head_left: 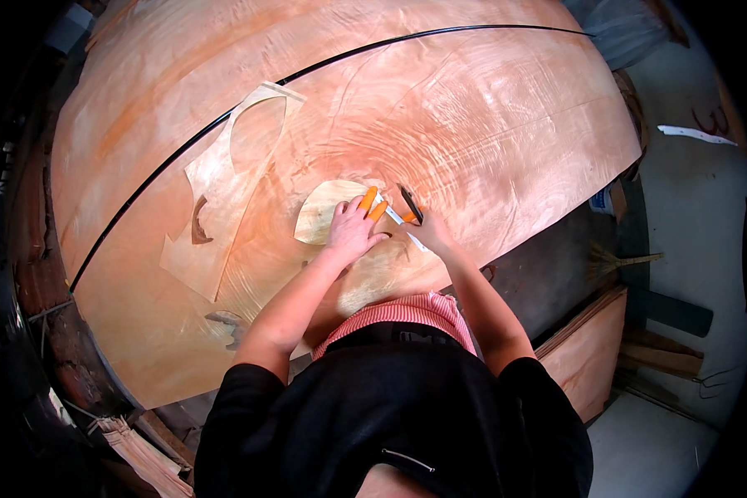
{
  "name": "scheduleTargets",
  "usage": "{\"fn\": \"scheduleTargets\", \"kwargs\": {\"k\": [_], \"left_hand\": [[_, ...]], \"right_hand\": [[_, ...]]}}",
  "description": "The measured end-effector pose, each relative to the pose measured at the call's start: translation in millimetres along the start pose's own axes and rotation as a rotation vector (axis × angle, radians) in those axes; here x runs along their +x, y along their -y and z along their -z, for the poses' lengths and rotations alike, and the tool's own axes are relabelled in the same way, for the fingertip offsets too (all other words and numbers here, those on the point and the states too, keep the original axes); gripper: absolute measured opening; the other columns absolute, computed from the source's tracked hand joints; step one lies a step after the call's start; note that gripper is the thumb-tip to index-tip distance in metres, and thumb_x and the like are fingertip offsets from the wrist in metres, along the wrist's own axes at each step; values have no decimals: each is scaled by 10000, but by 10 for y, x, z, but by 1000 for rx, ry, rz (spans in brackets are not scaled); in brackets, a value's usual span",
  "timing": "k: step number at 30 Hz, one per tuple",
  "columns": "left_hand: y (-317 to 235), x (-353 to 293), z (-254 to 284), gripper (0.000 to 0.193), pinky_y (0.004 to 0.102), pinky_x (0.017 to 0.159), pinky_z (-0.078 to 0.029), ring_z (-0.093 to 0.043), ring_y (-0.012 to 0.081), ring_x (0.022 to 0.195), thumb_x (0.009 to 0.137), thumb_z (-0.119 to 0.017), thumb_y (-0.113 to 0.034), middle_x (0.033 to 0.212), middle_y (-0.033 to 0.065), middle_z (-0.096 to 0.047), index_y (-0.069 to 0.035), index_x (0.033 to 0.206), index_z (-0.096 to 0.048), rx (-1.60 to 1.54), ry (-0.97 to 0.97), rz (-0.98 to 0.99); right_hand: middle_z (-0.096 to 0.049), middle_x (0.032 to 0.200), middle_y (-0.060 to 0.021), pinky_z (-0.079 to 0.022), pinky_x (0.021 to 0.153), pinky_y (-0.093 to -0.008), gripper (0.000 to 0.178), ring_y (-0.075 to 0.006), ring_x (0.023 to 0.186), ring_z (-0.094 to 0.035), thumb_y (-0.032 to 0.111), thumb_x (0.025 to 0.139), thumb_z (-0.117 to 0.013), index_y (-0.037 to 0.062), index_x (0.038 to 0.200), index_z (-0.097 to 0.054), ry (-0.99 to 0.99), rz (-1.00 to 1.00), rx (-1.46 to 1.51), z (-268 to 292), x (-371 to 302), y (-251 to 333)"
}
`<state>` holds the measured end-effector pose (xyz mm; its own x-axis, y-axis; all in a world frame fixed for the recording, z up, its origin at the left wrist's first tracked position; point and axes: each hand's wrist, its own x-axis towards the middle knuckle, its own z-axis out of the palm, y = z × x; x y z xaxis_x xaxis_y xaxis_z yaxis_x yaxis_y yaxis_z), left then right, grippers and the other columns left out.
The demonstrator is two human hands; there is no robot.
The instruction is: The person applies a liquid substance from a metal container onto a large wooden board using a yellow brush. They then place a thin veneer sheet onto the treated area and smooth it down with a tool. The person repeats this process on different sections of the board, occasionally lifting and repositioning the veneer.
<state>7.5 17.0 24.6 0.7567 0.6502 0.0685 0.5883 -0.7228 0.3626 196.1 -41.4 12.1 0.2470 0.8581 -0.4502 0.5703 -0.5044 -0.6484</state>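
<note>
Work in hand is cutting on a large sheet of wood veneer (473, 108), which lies over the table and covers nearly all of it. All positions below are given from that sheet.

Left hand (353, 231): flat on the sheet near its front edge, fingers (344, 212) spread and pressing down on a pale leaf-shaped patch (324, 212). Two of the fingertips wear orange caps.

Right hand (430, 232): just right of the left hand, fingers closed round a knife (410, 204) with a dark blade and an orange-marked handle (the exact grip is partly hidden by the hand itself). The blade sits at the patch's right end.

Progress, judged from the lie of things: the patch is placed and held, so positioning looks done; the cut around it appears under way, with no finished outline that I can make out.

Toward the sheet's left side lies a pale offcut strip (216, 199) with an oval hole already cut from it. A black cord (224, 118) arcs across the sheet's far part.

Containers: none visible on or beside the sheet. More boards (585, 353) lean below its right front edge.
</note>
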Motion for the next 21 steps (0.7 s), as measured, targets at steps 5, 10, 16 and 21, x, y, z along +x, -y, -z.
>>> {"fn": "scheduleTargets", "kwargs": {"k": [5, 10, 16, 21], "left_hand": [[-38, 5, 14, 597, 384, 859, -279, -317, 223, 1098, 649, -591, -458, 1118, 92, -429, -137, 1136, -464, 63, 10, -7], [-46, 10, 8, 612, 383, 871, -272, -310, 229, 1108, 642, -599, -456, 1135, 93, -420, -133, 1142, -459, 72, 33, -1], [-7, -62, -41, 608, 413, 901, -259, -313, 263, 1116, 680, -590, -404, 1198, 131, -366, -98, 1176, -415, -40, -56, 90], [95, -331, -21, 624, 438, 959, -212, -275, 312, 1159, 702, -575, -346, 1268, 180, -278, 6, 1175, -372, -14, -179, 309]], "right_hand": [[-573, 607, -105, -432, 545, -310, 240, -210, 573, -563, 276, 677, -618, 47, 748, -602, -4, -33, -298, 0, -67, -52], [-581, 658, -115, -428, 571, -341, 234, -239, 627, -563, 275, 677, -600, 57, 761, -596, 136, 98, -292, 478, 168, -12], [-545, 588, -10, -376, 496, -241, 216, -84, 540, -481, 250, 739, -586, 42, 792, -611, 225, 73, -34, 835, 164, 2], [-477, 559, 15, -347, 457, -253, 244, -82, 509, -437, 283, 765, -577, 40, 772, -603, 202, 159, 225, 56, 339, 359]]}}
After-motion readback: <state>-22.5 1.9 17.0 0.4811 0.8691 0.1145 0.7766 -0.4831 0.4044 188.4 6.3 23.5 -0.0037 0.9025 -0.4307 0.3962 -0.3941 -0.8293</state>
